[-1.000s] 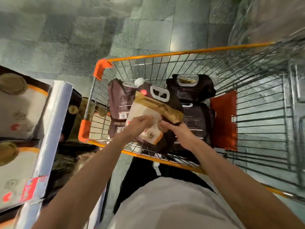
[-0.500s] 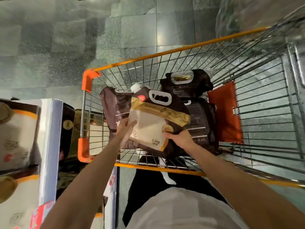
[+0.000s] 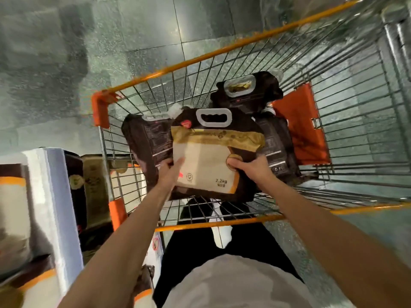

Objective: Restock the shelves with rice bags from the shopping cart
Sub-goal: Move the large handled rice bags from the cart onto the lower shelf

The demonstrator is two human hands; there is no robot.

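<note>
Left hand: gripping rice bag, left edge. Right hand: gripping right edge, thumb on front. Bag: brown and cream, gold band, white handle, marked 2.2kg; upright inside shopping cart, dark bags behind.

Orange-rimmed wire shopping cart stands right of white metal shelf post. Inside, near end: brown-and-cream plastic rice bag. Dark plastic rice bags lie left, right and far behind it.
</note>
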